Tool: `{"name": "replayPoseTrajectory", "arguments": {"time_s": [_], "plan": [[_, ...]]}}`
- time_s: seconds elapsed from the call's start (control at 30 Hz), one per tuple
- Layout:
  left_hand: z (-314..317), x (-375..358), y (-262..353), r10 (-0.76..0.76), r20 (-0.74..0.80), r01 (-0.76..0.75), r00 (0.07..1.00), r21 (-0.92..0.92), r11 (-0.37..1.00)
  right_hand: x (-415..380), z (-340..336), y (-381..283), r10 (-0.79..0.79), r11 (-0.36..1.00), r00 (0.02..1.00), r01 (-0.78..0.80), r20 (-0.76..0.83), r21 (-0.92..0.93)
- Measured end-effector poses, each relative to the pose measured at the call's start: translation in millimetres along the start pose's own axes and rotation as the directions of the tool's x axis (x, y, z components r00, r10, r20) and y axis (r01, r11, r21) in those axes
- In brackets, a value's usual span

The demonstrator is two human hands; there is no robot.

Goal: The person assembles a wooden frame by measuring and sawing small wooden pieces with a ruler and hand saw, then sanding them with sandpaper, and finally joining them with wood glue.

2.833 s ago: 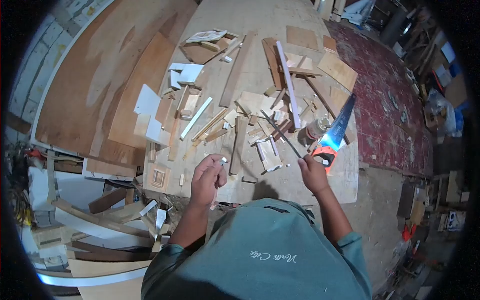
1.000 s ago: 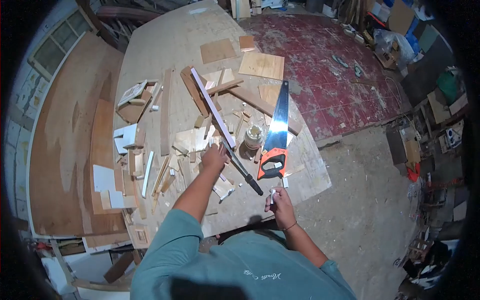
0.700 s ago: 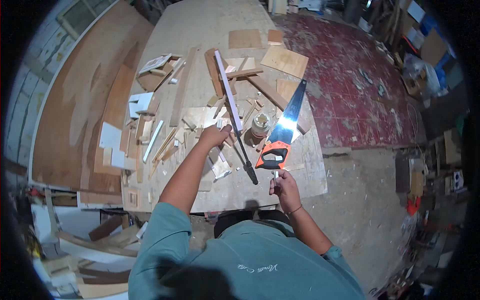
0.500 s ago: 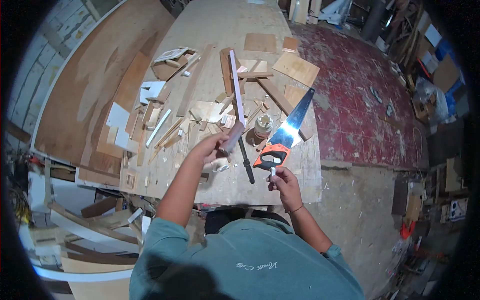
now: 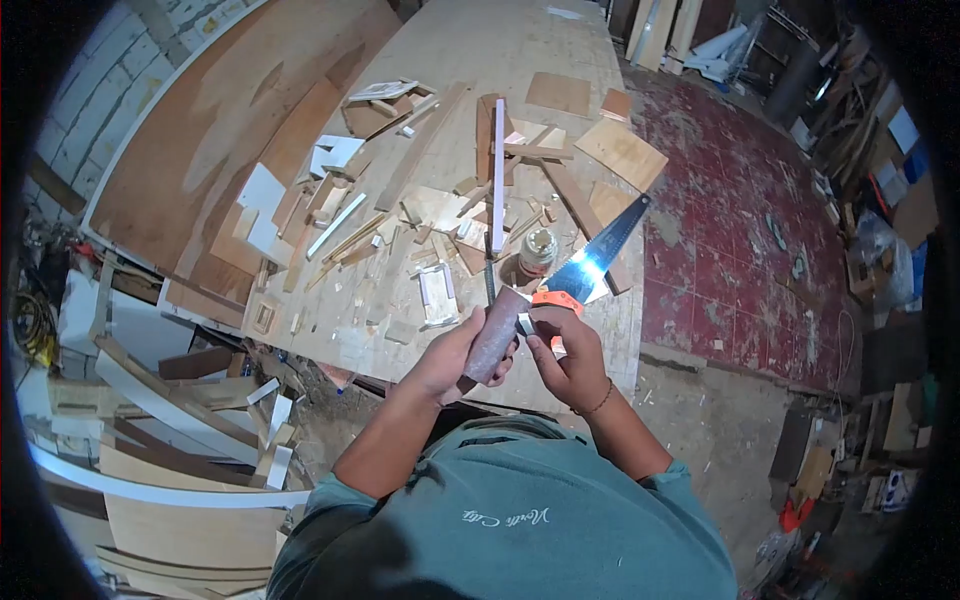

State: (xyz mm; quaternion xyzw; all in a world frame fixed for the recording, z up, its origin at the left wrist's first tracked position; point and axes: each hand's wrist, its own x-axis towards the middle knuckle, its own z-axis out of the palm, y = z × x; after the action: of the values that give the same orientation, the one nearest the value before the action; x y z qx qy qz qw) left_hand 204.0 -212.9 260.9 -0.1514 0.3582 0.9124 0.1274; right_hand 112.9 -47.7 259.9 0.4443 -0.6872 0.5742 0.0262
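Observation:
My left hand (image 5: 455, 358) is wrapped round a brownish sanding block (image 5: 497, 335), held tilted over the front of the workbench. In my right hand (image 5: 568, 355), thumb and fingers pinch a small white wooden piece (image 5: 526, 323) right at the block's side. Behind the right hand lies a handsaw (image 5: 590, 262), its orange handle partly covered by the fingers. A glass jar (image 5: 538, 252) stands just beyond the block. Left of it is a small white-edged wooden frame (image 5: 437, 294). The dark rod (image 5: 490, 272) behind the block is partly hidden.
Wood offcuts and thin strips cover the middle of the workbench (image 5: 350, 347). A long pale strip (image 5: 499, 175) points away from me. Large plywood sheets (image 5: 200, 150) lean along the left, and curved white-edged pieces (image 5: 170, 375) are stacked below. Red worn flooring (image 5: 730, 230) lies to the right.
My left hand has brought the sanding block closer to my body and turned it. My right hand has raised the white piece against it. The small frame beside the left hand is now uncovered.

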Motion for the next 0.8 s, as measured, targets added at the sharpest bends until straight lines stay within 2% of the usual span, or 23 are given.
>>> {"name": "replayPoseTrajectory", "arguments": {"time_s": [0.1,0.17,0.2,0.23,0.27,0.33,0.4,0.43,0.47,0.53,0.6,0.67,0.7,0.73,0.8], "plan": [[0,2,-1,0.038,0.010,-0.038,0.999,-0.014,0.999,6,1,10,-0.097,0.995,0.995,0.097,0.025,-0.025],[8,2,3,0.091,-0.133,-0.087,0.987,0.039,0.995,11,4,13,-0.118,0.991,0.991,0.121,0.070,-0.049],[12,3,5,0.103,-0.135,-0.099,0.986,0.036,0.994,14,5,12,-0.127,0.988,0.986,0.136,0.107,-0.077],[15,5,7,0.143,-0.207,-0.130,0.968,0.078,0.988,16,10,8,-0.198,0.974,0.970,0.210,0.138,-0.079],[17,7,8,0.184,-0.276,-0.156,0.943,0.122,0.980,18,13,3,-0.310,0.948,0.929,0.318,0.202,-0.006],[14,6,8,0.188,-0.249,-0.163,0.950,0.119,0.979,22,9,-1,-0.347,0.926,0.892,0.374,0.289,-0.042],[12,8,8,0.175,-0.214,-0.153,0.961,0.112,0.982,35,-3,18,-0.352,0.878,0.876,0.431,0.329,-0.207],[12,9,8,0.153,-0.209,-0.130,0.966,0.120,0.984,39,-8,22,-0.229,0.897,0.945,0.298,0.232,-0.327],[13,12,8,0.134,-0.203,-0.110,0.970,0.125,0.986,34,-7,21,-0.217,0.896,0.947,0.290,0.238,-0.337],[13,21,7,0.104,-0.212,-0.086,0.972,0.091,0.992,25,3,16,-0.299,0.921,0.908,0.355,0.292,-0.160],[11,27,3,0.084,-0.259,-0.072,0.962,0.056,0.996,27,-6,25,-0.246,0.931,0.919,0.312,0.309,-0.187],[7,30,-2,0.055,-0.214,-0.037,0.975,0.085,0.996,28,-14,35,-0.153,0.946,0.923,0.240,0.353,-0.219],[7,33,-1,0.044,-0.226,-0.030,0.973,0.066,0.997,32,-12,39,-0.159,0.940,0.961,0.217,0.225,-0.264],[6,37,-1,0.037,-0.241,-0.027,0.970,0.048,0.999,27,-6,32,-0.150,0.940,0.961,0.212,0.233,-0.268],[0,41,-1,0.030,-0.262,-0.028,0.965,0.011,1.000,14,7,15,-0.230,0.952,0.912,0.283,0.340,-0.114]]}}
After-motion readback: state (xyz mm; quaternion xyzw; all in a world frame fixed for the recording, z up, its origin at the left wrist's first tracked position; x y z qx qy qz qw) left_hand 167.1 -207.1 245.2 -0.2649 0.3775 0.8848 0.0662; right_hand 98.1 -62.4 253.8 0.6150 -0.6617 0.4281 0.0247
